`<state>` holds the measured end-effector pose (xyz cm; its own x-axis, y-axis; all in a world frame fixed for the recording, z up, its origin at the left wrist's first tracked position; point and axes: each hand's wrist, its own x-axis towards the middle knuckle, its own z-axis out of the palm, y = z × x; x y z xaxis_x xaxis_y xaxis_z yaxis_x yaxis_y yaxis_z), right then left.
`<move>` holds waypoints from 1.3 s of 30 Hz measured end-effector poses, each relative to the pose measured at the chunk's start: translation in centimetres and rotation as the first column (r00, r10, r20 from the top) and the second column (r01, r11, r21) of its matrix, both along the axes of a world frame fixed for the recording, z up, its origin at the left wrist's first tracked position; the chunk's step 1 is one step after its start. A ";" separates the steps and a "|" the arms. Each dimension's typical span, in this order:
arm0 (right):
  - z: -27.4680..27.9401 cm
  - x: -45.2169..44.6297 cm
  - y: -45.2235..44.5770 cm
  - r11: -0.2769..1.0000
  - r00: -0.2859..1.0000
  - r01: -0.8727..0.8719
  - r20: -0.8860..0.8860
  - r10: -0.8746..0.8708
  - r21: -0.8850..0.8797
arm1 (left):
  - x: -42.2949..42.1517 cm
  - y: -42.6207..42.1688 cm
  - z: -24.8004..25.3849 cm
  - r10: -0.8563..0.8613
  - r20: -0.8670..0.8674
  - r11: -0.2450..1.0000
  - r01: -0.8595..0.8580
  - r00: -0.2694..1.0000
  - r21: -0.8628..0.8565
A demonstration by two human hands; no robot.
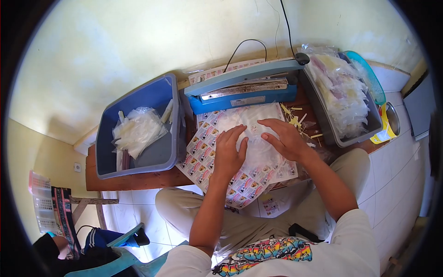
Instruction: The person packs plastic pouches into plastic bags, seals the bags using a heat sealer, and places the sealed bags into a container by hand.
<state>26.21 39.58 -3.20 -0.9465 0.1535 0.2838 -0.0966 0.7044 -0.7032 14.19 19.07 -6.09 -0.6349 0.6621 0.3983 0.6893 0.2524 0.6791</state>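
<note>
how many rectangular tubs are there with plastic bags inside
2: one blue-grey tub, left of the blue sealer, and one grey tub, right of it. No others show, though some could be out of view.

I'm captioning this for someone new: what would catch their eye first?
Probably the long blue sealer, at the centre beyond the left hand and right hand. Next, the dark bin on the right, heaped with plastic bags. The blue bin on the left holds a smaller pile.
</note>
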 end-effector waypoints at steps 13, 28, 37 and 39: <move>5.9 -6.1 -8.0 0.959 0.982 -0.164 -0.130 0.137 -0.232 | -4.9 -6.6 7.9 0.440 0.044 0.841 -0.428 0.897 0.331; 5.7 -28.8 -22.4 0.877 0.872 -0.459 -0.260 0.415 -0.141 | -19.9 -24.1 8.4 0.831 -0.015 0.556 -0.831 0.556 -0.017; 1.0 -41.7 -31.1 0.851 0.848 -0.525 0.082 0.523 0.007 | -21.5 -28.7 4.8 0.907 0.010 0.412 -0.882 0.421 -0.227; -0.3 -43.2 -32.7 0.836 0.821 -0.547 0.175 0.544 -0.036 | -21.5 -28.7 4.6 0.912 0.019 0.396 -0.865 0.410 -0.308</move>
